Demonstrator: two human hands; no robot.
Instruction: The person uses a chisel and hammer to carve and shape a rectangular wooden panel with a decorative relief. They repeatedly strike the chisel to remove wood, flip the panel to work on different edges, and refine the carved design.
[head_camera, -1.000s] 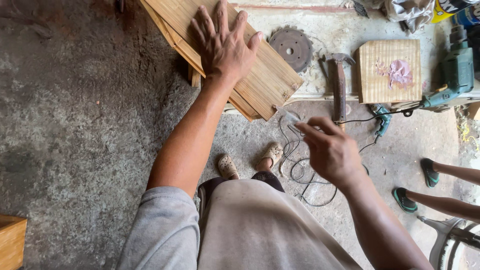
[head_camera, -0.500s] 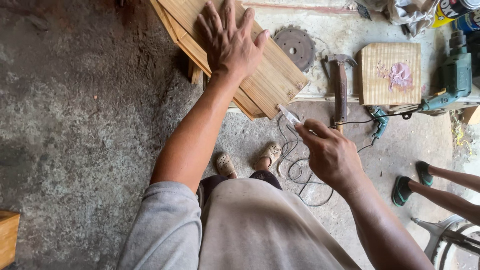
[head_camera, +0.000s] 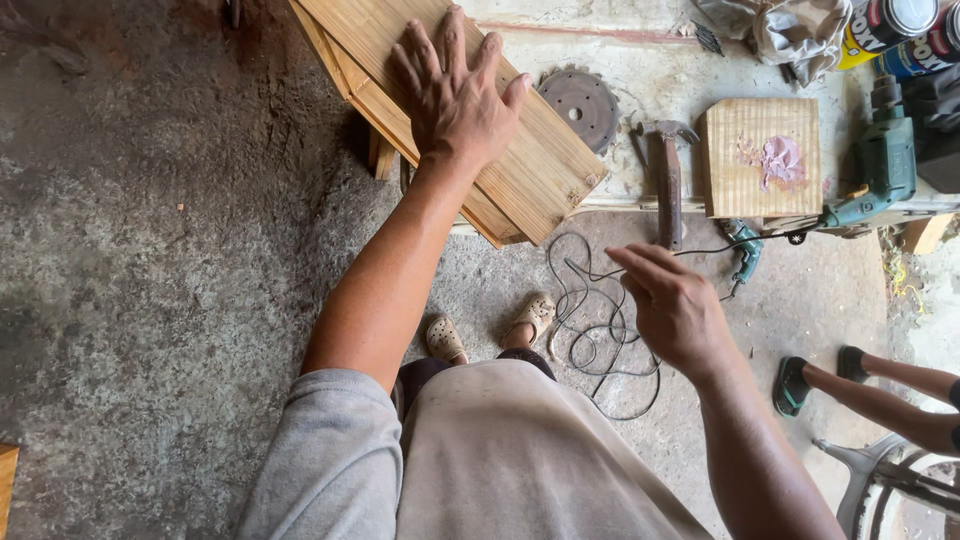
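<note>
Two hands in view, both mine; left hand (head_camera: 458, 100) lies flat and spread, palm down, on the wooden panel (head_camera: 520, 165), fingers fanned, pressing rather than gripping; the panel sits tilted across the edge of the low bench (head_camera: 640, 95), its lower corner overhanging the concrete floor (head_camera: 150, 250). Right hand (head_camera: 675, 305) hangs in the air in front of the bench, well apart from the panel, fingers loosely curled and pointing left, nothing visibly held. Change noted: half a second ago this hand pinched a small pale slender thing near the panel's corner; now the fingers show empty and the hand has dropped lower and to the right; where that small thing went I cannot tell. Left hand has kept its place on the panel throughout. Judgement: the panel is steadied one-handed only, and the right hand is free. Surroundings: circular saw blade (head_camera: 585, 102) flat on the bench just beside the panel; hammer (head_camera: 668, 180) next to it; square wooden block (head_camera: 760, 155) with a pink smear; green power drill (head_camera: 880, 165) at the right; black cable (head_camera: 590, 320) coiled on the floor near my sandalled feet (head_camera: 490, 325); another person's feet (head_camera: 815, 375) at lower right.
</note>
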